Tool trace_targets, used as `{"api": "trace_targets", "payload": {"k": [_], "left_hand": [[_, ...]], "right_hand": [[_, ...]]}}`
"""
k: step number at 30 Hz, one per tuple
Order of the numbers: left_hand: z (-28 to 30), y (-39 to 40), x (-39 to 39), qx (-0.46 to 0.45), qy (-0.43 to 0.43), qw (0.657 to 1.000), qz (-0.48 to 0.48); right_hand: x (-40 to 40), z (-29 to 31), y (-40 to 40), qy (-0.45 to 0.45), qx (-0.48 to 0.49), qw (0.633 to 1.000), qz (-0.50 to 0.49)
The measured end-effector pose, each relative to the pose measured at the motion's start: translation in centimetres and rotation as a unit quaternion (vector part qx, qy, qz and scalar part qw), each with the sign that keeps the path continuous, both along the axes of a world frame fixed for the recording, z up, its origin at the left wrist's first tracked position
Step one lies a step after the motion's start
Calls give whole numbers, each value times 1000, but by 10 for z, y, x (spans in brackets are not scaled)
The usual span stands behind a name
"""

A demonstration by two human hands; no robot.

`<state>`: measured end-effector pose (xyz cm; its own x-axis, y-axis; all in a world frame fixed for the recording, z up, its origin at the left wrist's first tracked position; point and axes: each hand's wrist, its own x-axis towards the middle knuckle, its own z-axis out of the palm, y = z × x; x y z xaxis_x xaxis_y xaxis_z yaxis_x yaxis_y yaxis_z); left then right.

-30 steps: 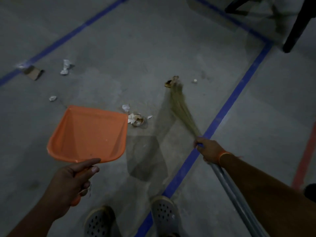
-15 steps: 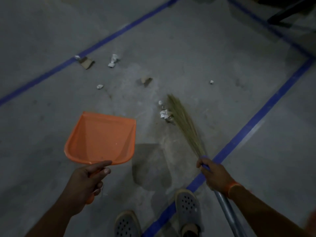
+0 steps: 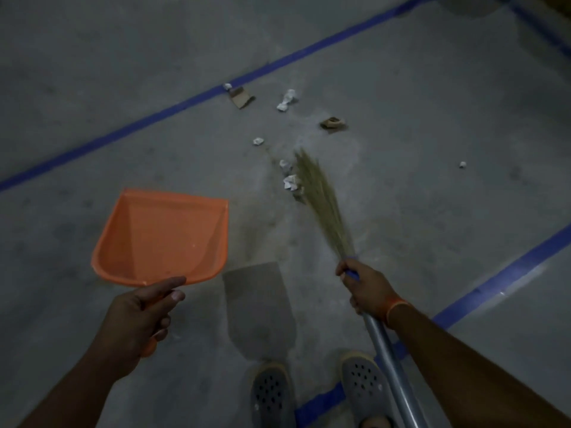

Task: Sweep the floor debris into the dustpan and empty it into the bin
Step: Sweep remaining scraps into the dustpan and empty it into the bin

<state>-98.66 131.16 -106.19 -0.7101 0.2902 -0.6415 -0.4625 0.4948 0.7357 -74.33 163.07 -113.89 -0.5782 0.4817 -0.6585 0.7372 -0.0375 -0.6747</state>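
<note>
Orange dustpan [image 3: 160, 239] clamped in my left grip [image 3: 139, 316], right grip [image 3: 366, 288] round broom [image 3: 321, 205]; bristles have dragged paper scraps [image 3: 290, 182] closer, at pan's 2 o'clock; nothing scooped yet.

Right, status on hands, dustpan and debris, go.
Left hand grips orange plastic dustpan, pan empty. Right hand grips straw broom, bristles against crumpled white paper scrap. More scraps scattered beyond; nothing in the way.
</note>
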Motion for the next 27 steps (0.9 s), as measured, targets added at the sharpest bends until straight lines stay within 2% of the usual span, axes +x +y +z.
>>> {"api": "trace_targets", "payload": {"k": [8,15,20,27], "left_hand": [[17,-50,3,5,5,997,81],[25,-76,19,2,-27,995,95],[23,-81,24,18,-44,995,85],[32,-58,-3,43,-42,994,92]], "right_hand": [[-11,40,-25,-7,-33,993,113],[-13,33,-40,-51,-19,975,214],[-16,33,-10,-102,6,980,170],[-57,76,21,-62,27,989,130]]}}
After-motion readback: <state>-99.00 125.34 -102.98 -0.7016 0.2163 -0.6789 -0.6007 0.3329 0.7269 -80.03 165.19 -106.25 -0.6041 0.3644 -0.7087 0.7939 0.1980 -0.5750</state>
